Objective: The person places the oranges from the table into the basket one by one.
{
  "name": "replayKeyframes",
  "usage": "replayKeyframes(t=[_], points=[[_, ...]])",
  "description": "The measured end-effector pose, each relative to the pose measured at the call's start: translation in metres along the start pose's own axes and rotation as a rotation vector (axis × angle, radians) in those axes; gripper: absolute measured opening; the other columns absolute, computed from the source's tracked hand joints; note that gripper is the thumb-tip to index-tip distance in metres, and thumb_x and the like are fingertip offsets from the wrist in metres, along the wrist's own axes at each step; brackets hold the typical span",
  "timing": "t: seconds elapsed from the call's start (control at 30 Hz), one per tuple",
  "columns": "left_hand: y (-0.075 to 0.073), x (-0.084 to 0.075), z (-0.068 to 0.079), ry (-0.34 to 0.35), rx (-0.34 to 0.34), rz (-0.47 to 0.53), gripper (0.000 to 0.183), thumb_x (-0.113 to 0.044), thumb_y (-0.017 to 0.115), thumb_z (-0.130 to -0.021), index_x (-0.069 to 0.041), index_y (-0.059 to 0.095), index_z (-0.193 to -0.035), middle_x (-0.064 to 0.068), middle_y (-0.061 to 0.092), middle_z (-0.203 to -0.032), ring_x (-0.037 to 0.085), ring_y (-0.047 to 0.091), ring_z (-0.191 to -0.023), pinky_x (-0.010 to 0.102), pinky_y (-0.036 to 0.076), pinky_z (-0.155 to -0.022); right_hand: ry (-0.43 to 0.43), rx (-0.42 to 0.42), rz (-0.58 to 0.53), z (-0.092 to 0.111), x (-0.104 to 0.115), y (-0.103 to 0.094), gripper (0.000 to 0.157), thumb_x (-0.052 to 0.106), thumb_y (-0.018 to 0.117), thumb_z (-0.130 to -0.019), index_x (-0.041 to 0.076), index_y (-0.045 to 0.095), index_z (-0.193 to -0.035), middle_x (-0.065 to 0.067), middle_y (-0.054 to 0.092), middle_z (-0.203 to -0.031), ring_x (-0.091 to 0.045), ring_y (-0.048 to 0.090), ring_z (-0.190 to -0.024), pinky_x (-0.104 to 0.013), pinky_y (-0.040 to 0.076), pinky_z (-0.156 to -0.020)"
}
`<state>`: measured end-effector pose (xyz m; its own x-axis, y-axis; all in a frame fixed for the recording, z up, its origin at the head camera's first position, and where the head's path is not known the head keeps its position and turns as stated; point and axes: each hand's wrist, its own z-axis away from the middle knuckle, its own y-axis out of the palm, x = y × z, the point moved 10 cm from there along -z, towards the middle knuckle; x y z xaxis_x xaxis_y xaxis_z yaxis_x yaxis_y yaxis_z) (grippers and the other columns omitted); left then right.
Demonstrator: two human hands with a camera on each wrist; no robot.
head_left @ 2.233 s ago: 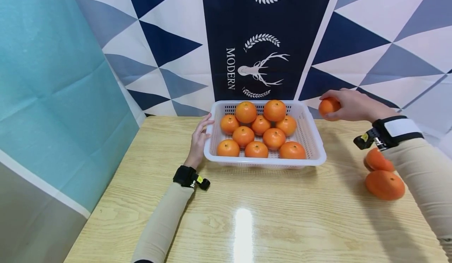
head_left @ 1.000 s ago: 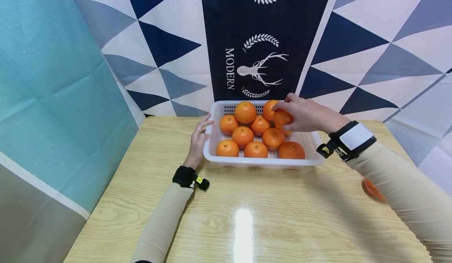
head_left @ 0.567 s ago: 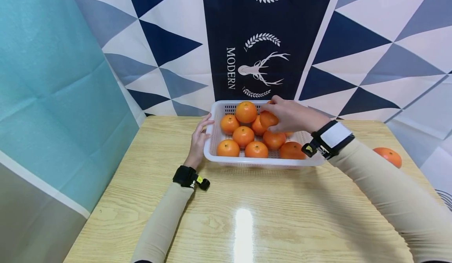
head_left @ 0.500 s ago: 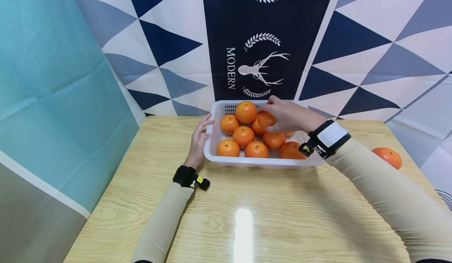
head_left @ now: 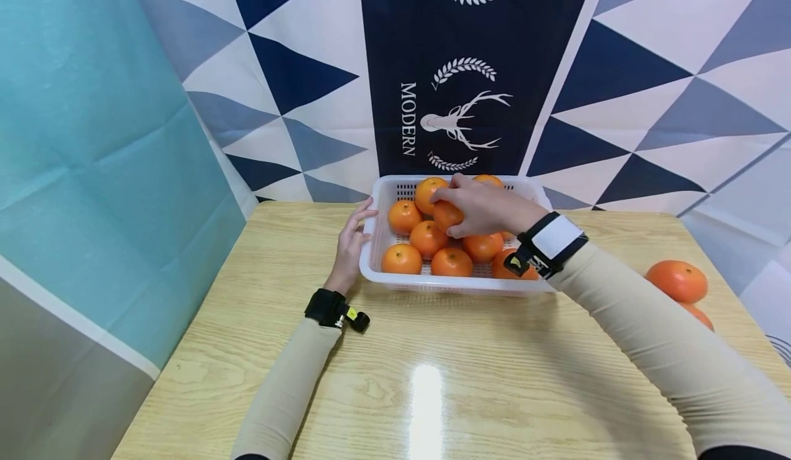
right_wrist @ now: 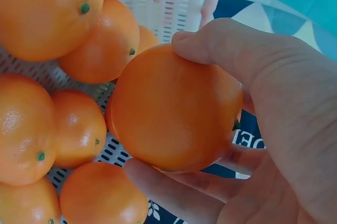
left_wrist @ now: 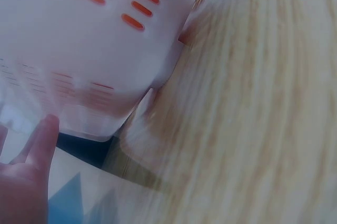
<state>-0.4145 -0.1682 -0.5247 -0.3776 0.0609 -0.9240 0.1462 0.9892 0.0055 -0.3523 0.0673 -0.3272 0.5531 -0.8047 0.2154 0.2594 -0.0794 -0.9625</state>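
My right hand (head_left: 488,207) grips an orange mandarin (right_wrist: 176,111) over the white plastic basket (head_left: 457,283); thumb and fingers wrap round it in the right wrist view. Below and around it, several more mandarins (head_left: 402,259) lie in the basket, some with small green stem ends. The held fruit overlaps those in the middle of the basket in the head view. At the basket's left wall, my left hand (head_left: 352,244) rests with fingers extended against the side. The left wrist view shows its fingers (left_wrist: 45,140) right by the slotted wall.
Two more mandarins (head_left: 676,281) lie on the wooden table (head_left: 346,391) at the right, one partly hidden by the right sleeve (head_left: 655,336). Behind the basket hangs a patterned cloth (head_left: 457,48) with a deer print. A teal sheet (head_left: 93,137) covers the left side.
My right hand has carried the mandarin from the right of the basket leftward over its middle. My left hand has stayed at the basket's left side.
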Motion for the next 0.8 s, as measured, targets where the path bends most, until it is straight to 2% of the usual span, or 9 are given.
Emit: replayKeyframes(t=[0.1,0.13,0.23,0.3,0.37,0.47,0.5,0.53,0.8], points=[[0.002,-0.007,0.001,0.004,-0.015,-0.015,0.055,-0.006,0.051,-0.099,-0.022,0.069,-0.148,-0.01,0.041,-0.183,0.02,0.036,-0.172,0.039,0.05,-0.126,0.006,0.009,0.002,0.0,-0.002,0.002,0.062,0.025,0.081,-0.101,0.017,0.062,-0.159,-0.025,0.053,-0.151,-0.04,0.063,-0.116,-0.058,0.062,-0.103],[0.005,-0.018,0.004,0.0,-0.02,-0.014,0.054,-0.007,0.051,-0.098,-0.018,0.069,-0.148,-0.006,0.04,-0.184,0.023,0.036,-0.172,0.043,0.049,-0.127,0.007,0.014,0.007,0.0,-0.002,0.003,0.062,0.026,0.081,-0.101,0.018,0.061,-0.159,-0.025,0.053,-0.152,-0.04,0.064,-0.116,-0.059,0.062,-0.103],[0.006,-0.021,0.004,0.008,-0.033,-0.017,0.054,-0.01,0.052,-0.096,-0.019,0.069,-0.146,-0.004,0.041,-0.184,0.024,0.039,-0.17,0.039,0.052,-0.124,0.017,0.026,0.004,-0.001,-0.007,0.007,0.062,0.026,0.08,-0.101,0.018,0.061,-0.159,-0.027,0.051,-0.158,-0.042,0.063,-0.118,-0.062,0.061,-0.106],[0.009,-0.03,0.007,0.012,-0.033,-0.016,0.054,-0.01,0.052,-0.096,-0.016,0.069,-0.147,0.0,0.041,-0.184,0.028,0.042,-0.169,0.043,0.053,-0.124,0.024,0.035,0.0,-0.002,-0.01,0.01,0.063,0.026,0.08,-0.101,0.018,0.06,-0.16,-0.029,0.049,-0.162,-0.043,0.063,-0.121,-0.065,0.06,-0.109],[0.005,-0.018,0.005,0.002,-0.03,-0.005,0.054,-0.009,0.052,-0.096,-0.021,0.07,-0.146,-0.007,0.042,-0.183,0.023,0.043,-0.168,0.039,0.053,-0.124,0.034,0.047,-0.01,-0.002,-0.013,0.014,0.065,0.026,0.08,-0.101,0.018,0.058,-0.162,-0.03,0.044,-0.17,-0.044,0.062,-0.126,-0.068,0.058,-0.113],[0.004,-0.015,0.005,-0.008,-0.022,0.0,0.055,-0.006,0.051,-0.098,-0.02,0.069,-0.147,-0.009,0.042,-0.183,0.024,0.043,-0.168,0.043,0.051,-0.126,0.044,0.059,-0.014,-0.002,-0.016,0.02,0.067,0.028,0.08,-0.102,0.02,0.056,-0.164,-0.031,0.036,-0.176,-0.046,0.06,-0.133,-0.07,0.055,-0.116],[0.001,-0.005,0.002,-0.017,-0.021,0.006,0.055,-0.006,0.051,-0.098,-0.023,0.07,-0.147,-0.013,0.041,-0.182,0.021,0.042,-0.168,0.041,0.05,-0.126,0.04,0.06,-0.016,-0.001,-0.016,0.021,0.067,0.028,0.08,-0.102,0.02,0.056,-0.164,-0.031,0.035,-0.177,-0.047,0.06,-0.134,-0.071,0.054,-0.116],[0.001,-0.003,0.001,-0.019,-0.017,0.01,0.056,-0.005,0.05,-0.099,-0.024,0.07,-0.147,-0.015,0.041,-0.182,0.02,0.043,-0.168,0.041,0.05,-0.126,0.039,0.061,-0.021,-0.002,-0.017,0.022,0.067,0.028,0.08,-0.102,0.02,0.055,-0.164,-0.031,0.034,-0.178,-0.047,0.059,-0.137,-0.071,0.053,-0.118],[0.001,0.0,0.0,-0.007,-0.008,0.027,0.054,-0.009,0.053,-0.099,-0.021,0.069,-0.149,-0.011,0.04,-0.183,0.026,0.05,-0.163,0.041,0.054,-0.123,0.011,0.065,-0.038,-0.001,-0.019,0.03,0.062,0.024,0.081,-0.102,0.018,0.059,-0.16,-0.027,0.045,-0.169,-0.044,0.056,-0.14,-0.068,0.05,-0.122]])
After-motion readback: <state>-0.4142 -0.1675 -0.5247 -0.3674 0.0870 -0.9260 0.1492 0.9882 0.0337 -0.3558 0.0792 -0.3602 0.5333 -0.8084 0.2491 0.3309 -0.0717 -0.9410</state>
